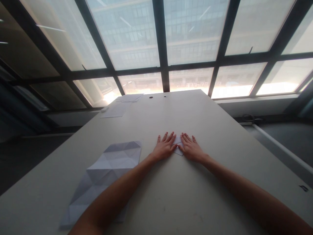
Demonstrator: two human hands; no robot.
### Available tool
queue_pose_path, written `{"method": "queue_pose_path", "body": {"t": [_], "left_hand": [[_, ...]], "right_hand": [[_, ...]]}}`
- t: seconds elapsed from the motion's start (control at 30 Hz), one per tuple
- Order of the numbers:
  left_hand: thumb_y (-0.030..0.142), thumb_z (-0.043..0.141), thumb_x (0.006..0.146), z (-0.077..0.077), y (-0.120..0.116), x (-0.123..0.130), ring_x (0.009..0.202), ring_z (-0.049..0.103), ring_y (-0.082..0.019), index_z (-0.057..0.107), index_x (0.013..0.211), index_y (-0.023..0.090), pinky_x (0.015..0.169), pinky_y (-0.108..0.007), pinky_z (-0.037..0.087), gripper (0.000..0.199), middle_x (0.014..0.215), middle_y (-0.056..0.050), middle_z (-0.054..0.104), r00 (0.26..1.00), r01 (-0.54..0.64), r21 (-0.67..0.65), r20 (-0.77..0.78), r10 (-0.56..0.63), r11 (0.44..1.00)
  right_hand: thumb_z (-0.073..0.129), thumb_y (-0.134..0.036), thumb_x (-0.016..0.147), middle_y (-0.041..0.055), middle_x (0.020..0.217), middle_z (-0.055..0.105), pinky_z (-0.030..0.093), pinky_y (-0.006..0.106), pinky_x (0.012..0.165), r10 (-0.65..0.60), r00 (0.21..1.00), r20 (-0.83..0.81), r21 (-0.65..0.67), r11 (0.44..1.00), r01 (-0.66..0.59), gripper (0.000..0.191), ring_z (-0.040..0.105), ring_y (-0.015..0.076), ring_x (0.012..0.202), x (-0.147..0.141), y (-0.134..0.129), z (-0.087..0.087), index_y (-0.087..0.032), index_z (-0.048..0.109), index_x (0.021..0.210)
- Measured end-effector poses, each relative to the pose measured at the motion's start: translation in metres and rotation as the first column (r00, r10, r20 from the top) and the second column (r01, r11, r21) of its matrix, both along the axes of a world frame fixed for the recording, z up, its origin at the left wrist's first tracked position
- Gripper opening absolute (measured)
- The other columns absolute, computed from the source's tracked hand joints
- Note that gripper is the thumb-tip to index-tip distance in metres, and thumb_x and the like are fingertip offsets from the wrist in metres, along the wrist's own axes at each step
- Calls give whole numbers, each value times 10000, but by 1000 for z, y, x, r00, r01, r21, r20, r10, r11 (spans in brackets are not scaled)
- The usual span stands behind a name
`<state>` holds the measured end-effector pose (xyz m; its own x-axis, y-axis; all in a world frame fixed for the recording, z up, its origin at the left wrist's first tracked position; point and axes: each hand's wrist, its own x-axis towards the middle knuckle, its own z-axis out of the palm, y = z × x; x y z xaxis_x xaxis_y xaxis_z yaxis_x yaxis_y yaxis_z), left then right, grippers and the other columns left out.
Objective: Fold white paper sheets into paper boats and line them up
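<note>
A small folded piece of white paper (pixel 178 150) lies on the table, mostly covered by my two hands. My left hand (pixel 165 147) rests flat on its left side, fingers spread and pointing away from me. On the other side my right hand (pixel 191 147) lies flat too, its fingers stretched out on the paper. Both thumbs come close together over the middle. To the left, partly behind my left forearm, is a larger creased sheet of white paper (pixel 110 171) with many fold lines.
The white table (pixel 186 114) reaches toward large framed windows (pixel 190 32). Several flat white sheets (pixel 113 110) lie at its far left. Two small dark round spots show near the far edge. A small dark mark (pixel 303 188) sits at the right edge.
</note>
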<state>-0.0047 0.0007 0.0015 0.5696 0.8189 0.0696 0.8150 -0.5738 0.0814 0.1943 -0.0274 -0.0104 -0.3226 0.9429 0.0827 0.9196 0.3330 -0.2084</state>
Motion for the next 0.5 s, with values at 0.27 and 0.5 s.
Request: {"method": "queue_pose_path", "body": {"t": [0.27,0.5], "left_hand": [[537,252,1015,4,0,1,1497,138,-238,275,1536,279,1192,-529,109,581,1609,-36,236,994,102,-24,28,-102,994],[692,237,952,6,-2,2,1501,103,-276,142,1571,200,1191,-509,96,796,1622,-87,156,998,65,-34,8,-65,997]], "right_hand": [[252,-376,977,182,1601,170,75,545,1183,-124,992,-12,23,992,124,652,104,274,1493,-1,-1,-1,-14,253,1520],[291,-356,978,116,1610,187,56,507,1196,61,997,-37,89,994,-58,619,86,236,1497,3,0,5,-97,255,1538]]}}
